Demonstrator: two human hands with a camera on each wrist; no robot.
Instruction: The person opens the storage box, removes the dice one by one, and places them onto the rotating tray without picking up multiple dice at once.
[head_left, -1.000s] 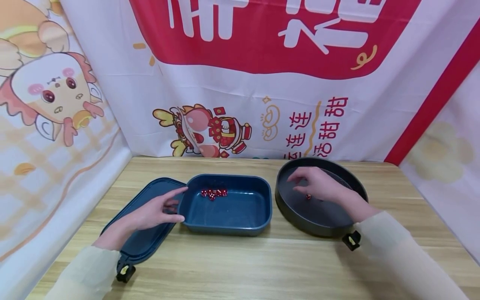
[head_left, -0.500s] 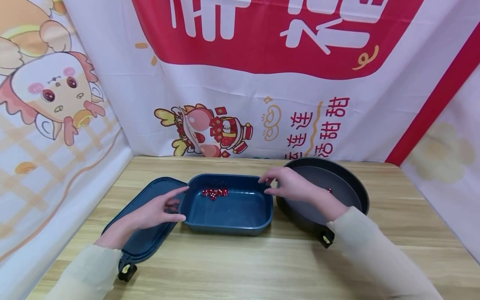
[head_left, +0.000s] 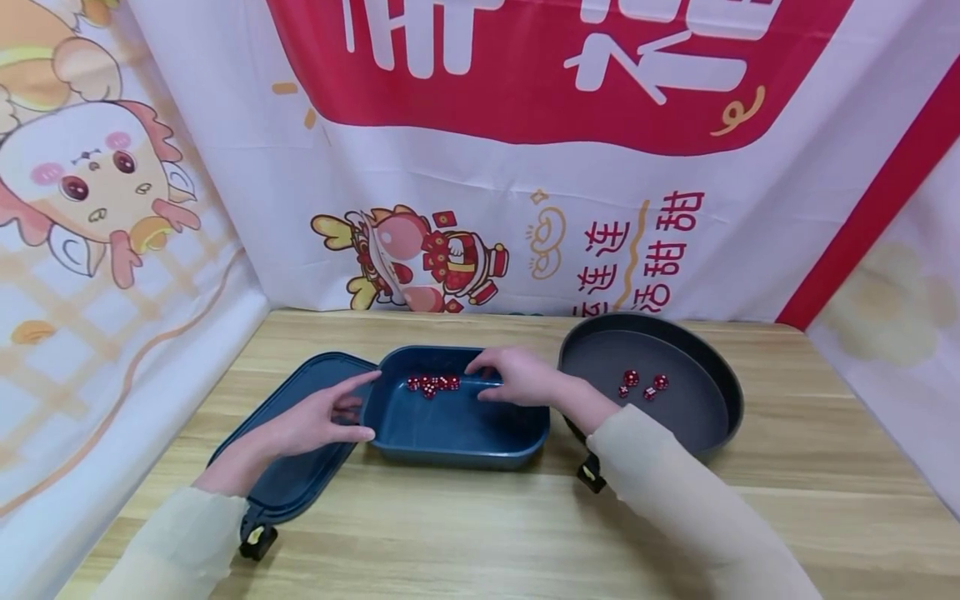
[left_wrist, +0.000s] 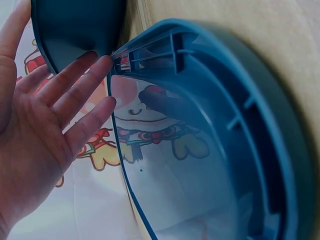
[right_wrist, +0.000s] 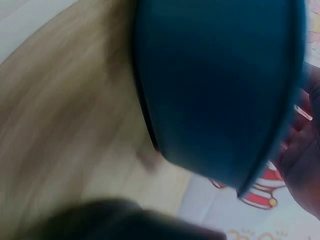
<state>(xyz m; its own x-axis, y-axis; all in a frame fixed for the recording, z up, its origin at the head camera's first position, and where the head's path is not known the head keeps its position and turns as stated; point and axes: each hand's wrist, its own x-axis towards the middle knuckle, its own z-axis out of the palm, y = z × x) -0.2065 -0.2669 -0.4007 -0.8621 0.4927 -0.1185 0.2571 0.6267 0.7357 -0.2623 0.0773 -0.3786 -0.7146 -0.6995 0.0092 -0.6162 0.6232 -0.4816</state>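
On the counter [head_left: 465,533] sits the blue tub [head_left: 457,425], the landmark here. Right of it, a round pan [head_left: 705,417] holds three dice [head_left: 641,385]. The left hand [head_left: 315,421] rests relaxed against the tub's left wall. The right hand [head_left: 517,379] hovers inside, beside the dice cluster [head_left: 431,385], seemingly dropping one; whether it pinches a die is hidden. Next likely calls for reaching back to the pan.

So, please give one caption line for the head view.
Right hand over blue tray beside red dice; left hand steadies it.

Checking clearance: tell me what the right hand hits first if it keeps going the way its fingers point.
Likely the dice in the blue box; the right hand points left at them, though its height is unclear.
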